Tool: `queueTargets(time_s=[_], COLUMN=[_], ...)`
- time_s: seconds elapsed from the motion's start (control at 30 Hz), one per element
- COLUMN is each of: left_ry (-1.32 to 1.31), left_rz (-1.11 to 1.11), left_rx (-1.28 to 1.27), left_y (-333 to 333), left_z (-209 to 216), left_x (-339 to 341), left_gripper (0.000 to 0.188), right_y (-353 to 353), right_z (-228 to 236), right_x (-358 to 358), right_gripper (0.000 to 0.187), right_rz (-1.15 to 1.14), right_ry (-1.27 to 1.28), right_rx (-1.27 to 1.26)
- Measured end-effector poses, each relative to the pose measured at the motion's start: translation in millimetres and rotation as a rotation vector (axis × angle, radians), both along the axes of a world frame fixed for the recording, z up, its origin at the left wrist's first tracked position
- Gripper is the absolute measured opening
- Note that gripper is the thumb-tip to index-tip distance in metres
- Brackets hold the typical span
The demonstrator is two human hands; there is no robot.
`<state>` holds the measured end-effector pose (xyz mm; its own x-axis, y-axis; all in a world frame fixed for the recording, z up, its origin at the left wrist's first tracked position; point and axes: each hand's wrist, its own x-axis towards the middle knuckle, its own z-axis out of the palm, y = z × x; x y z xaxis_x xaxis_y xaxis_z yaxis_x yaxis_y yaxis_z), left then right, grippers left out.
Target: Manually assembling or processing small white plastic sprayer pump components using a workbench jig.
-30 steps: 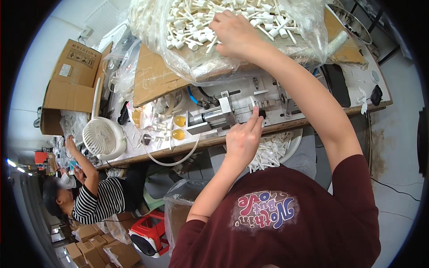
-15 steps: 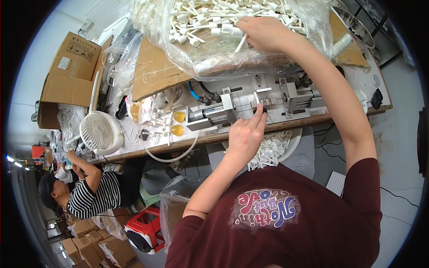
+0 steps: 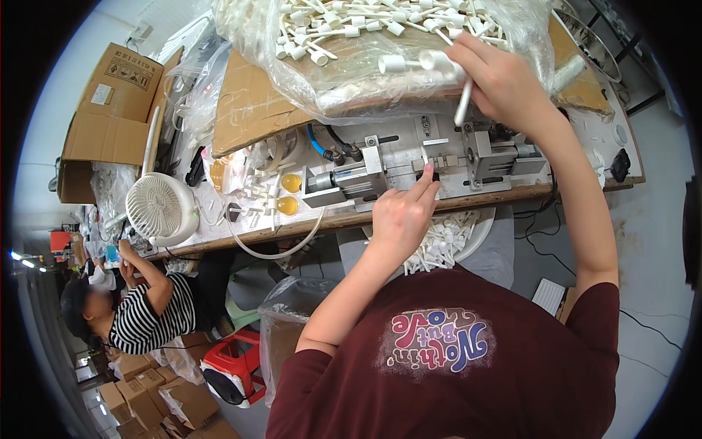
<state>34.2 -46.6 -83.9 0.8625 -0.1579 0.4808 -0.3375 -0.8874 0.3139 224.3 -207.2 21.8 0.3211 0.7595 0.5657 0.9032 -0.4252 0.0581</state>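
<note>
My right hand is closed around a few white plastic stems with cup-shaped ends, held above the near edge of a plastic-lined cardboard box. One long stem points down from the fingers. My left hand rests at the front of a metal clamping fixture, index and middle fingers stretched out. The index fingertip meets the lower end of a white piece in the fixture's middle. My left thumb is hidden. Many similar white pieces lie heaped in the box.
A round tub of white pieces sits below the bench's wooden edge. On the left stand a white fan, yellow round pieces and a cardboard carton. A hose loops off the bench. A co-worker in stripes sits farther left.
My right hand has come off the heap toward me and to the right, carrying white cup-ended pieces. My left hand stays at the fixture almost unmoved.
</note>
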Motion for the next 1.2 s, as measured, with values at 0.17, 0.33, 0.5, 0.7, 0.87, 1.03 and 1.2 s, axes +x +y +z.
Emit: queueTargets(time_s=[0.17,0.33,0.5,0.7,0.87,1.03,1.2], left_ry=[0.04,0.516,0.419,0.149,0.028,-0.003,0.003], left_rz=[0.017,-0.201,-0.293,0.005,0.027,0.045,0.039], left_rx=[-0.06,-1.496,-1.362,-0.707,-0.257,0.05,0.061], left_y=[3.1,9.3,17.5,4.6,-1.9,-2.8,-3.5], left_z=[-0.2,29.7,43.2,17.9,-14.8,-3.1,0.1], left_x=[-3.3,-12.9,-21.3,-20.9,-15.7,-7.3,-1.2], left_gripper=[0.03,0.052,0.04,0.03,0.028,0.024,0.026], right_y=[-26.8,-48.3,-46.8,-46.3,-44.8,-44.6,-42.6], right_z=[-13.6,-31.3,-49.6,-64.6,-74.0,-78.0,-76.3], right_x=[-48.1,-83.7,-93.7,-99.0,-112.1,-123.1,-127.5], right_gripper=[0.029,0.031,0.032,0.041,0.043,0.042,0.042], right_rz=[0.139,0.194,0.194,0.069,0.016,0.004,0.007], right_ry=[-0.145,-0.19,-0.158,0.078,0.183,0.206,0.144], right_rx=[0.016,-0.088,-0.001,0.286,0.377,0.364,0.294])
